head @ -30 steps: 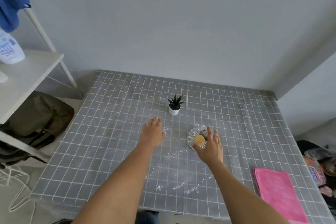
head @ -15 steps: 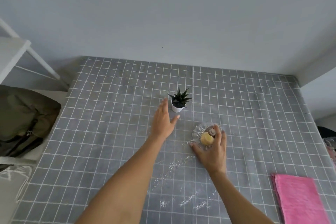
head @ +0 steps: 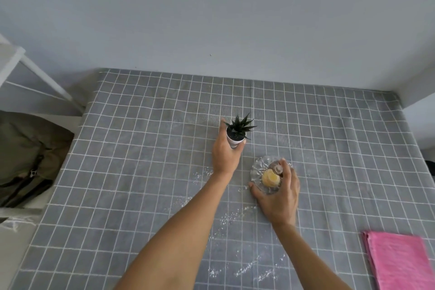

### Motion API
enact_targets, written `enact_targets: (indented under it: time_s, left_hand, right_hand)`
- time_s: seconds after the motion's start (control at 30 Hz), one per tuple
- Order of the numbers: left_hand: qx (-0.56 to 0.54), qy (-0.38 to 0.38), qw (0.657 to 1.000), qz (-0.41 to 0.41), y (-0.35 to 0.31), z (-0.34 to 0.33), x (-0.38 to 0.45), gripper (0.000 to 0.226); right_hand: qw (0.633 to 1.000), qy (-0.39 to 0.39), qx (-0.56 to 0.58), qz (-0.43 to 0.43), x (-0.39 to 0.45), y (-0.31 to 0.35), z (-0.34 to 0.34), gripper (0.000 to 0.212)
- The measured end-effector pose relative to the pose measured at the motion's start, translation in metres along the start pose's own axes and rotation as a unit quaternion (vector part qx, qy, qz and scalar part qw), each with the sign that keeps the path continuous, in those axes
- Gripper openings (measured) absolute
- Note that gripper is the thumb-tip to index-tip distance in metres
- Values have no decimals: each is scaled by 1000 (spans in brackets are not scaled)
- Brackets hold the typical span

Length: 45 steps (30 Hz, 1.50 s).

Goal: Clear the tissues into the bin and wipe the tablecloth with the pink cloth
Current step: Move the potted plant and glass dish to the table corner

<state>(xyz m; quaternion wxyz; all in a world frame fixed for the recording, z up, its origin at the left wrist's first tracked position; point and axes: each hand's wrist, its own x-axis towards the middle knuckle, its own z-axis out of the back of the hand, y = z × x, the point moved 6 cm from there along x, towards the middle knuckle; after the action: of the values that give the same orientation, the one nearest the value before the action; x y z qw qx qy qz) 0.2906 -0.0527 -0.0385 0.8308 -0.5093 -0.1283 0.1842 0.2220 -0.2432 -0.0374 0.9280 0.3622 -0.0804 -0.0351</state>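
The grey checked tablecloth (head: 146, 172) covers the table, with white crumbs (head: 226, 219) scattered across its near middle. A folded pink cloth (head: 400, 263) lies at the near right edge. My left hand (head: 226, 153) grips the white pot of a small spiky plant (head: 237, 132) at the table's centre. My right hand (head: 280, 195) holds the near rim of a clear glass dish (head: 257, 169) that carries a yellow round item and a brown one. No tissues or bin are in view.
A grey wall runs behind the table. A white shelf frame (head: 35, 73) stands at the left, with an olive bag (head: 28, 148) on the floor below it. The wall steps forward at the far right corner.
My left hand reached forward and closed round the plant pot. My right hand moved from above the dish to gripping its near rim. The view shifted right and closer.
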Motion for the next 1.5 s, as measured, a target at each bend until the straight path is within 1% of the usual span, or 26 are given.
enact_targets:
  time_s: [0.13, 0.4, 0.6, 0.67, 0.8, 1.13, 1.23, 1.4, 1.5]
  left_hand:
    - [23, -29, 999, -3, -3, 15, -10, 85]
    - [42, -52, 998, 9, 2, 63, -43, 85]
    - [42, -100, 992, 58, 20, 113, -69, 82]
    - [31, -122, 990, 67, 24, 129, -72, 79]
    - [29, -170, 981, 84, 29, 162, -72, 73]
    - [57, -256, 957, 125, 64, 248, -70, 73]
    - [65, -264, 951, 146, 81, 274, -66, 75]
    - [69, -270, 946, 165, 105, 306, -46, 76]
    - [82, -262, 948, 161, 117, 315, -23, 74]
  right_hand:
    - [1000, 14, -11, -9, 5, 0, -4, 103]
    - [1000, 16, -6, -14, 6, 7, -2, 102]
    - [999, 45, 4, 1, 2, 26, -8, 102]
    - [998, 58, 17, 7, 0, 39, -12, 102]
    - [995, 80, 34, 45, -1, 76, -26, 101]
    - [976, 146, 69, 148, -6, 178, -96, 101]
    - [968, 160, 60, 185, -6, 206, -119, 101]
    - [964, 177, 57, 190, 1, 238, -154, 101]
    - [964, 183, 50, 187, 9, 251, -172, 100]
